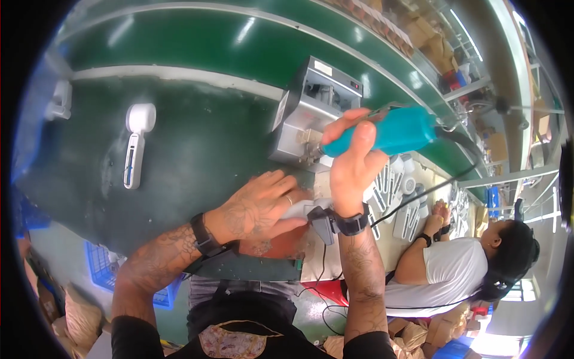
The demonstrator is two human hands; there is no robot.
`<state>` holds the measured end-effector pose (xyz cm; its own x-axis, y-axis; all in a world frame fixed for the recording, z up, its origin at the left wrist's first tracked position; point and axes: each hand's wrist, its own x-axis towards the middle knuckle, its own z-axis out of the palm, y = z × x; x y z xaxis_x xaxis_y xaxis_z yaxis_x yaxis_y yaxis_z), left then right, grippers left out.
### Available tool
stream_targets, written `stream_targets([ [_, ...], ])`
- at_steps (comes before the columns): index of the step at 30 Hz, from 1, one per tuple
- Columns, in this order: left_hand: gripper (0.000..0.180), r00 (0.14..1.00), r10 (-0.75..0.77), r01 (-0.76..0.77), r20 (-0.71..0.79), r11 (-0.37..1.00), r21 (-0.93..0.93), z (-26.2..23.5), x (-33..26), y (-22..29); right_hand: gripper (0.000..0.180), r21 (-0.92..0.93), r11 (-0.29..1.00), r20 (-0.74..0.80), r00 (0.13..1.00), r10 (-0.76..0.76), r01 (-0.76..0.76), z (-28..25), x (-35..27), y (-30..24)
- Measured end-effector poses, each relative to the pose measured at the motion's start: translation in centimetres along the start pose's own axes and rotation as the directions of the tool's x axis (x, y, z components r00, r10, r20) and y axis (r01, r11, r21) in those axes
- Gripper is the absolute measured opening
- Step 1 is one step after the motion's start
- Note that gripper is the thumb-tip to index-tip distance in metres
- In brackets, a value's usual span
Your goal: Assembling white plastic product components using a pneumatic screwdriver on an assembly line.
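My right hand (351,167) is wrapped around a teal electric screwdriver (400,130), with its bit end at the front of a grey screw feeder box (291,133). A dark cable (457,139) trails from the screwdriver's back end. Lower down, my left hand (257,203) has its fingers closed on a pale grey-white plastic part (300,209); my right wrist covers some of it. Both wrists wear black straps. Under the left hand lies a reddish-brown pad (269,246) on the bench.
A white handheld device with a round head (140,118) lies at left on the green bench (75,155). Several similar white pieces (406,185) crowd the pale surface at right. A co-worker (445,269) sits there. A blue crate (98,269) stands low at left.
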<state>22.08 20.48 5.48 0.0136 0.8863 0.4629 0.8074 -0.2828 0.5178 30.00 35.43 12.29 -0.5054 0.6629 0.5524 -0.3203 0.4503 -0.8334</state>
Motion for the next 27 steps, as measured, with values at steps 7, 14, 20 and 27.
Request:
stream_targets([
  [7, 0.043, 1.0, -0.005, 0.005, 0.01, 1.0, -0.016, 0.2, 0.0, 0.2, 0.042, 0.014, 0.998, 0.018, 0.998, 0.066, -0.066, -0.3, -0.7, 0.6],
  [14, 0.038, 1.0, 0.028, -0.028, -0.013, 0.999, 0.021, 0.3, 0.5, 0.3, 0.061, 0.096, 0.985, -0.036, 0.988, 0.15, -0.146, -2.8, -5.7, -3.9],
  [20, 0.038, 0.999, -0.019, 0.018, 0.043, 1.0, 0.017, 0.1, 0.5, 0.5, 0.074, 0.013, 0.979, -0.017, 0.979, 0.205, -0.205, -3.9, -7.8, -4.7],
  [27, 0.04, 0.998, -0.019, 0.019, 0.057, 1.0, 0.006, 0.0, 0.7, 0.4, 0.072, 0.055, 0.978, -0.021, 0.979, 0.201, -0.2, -4.1, -8.3, -3.7],
])
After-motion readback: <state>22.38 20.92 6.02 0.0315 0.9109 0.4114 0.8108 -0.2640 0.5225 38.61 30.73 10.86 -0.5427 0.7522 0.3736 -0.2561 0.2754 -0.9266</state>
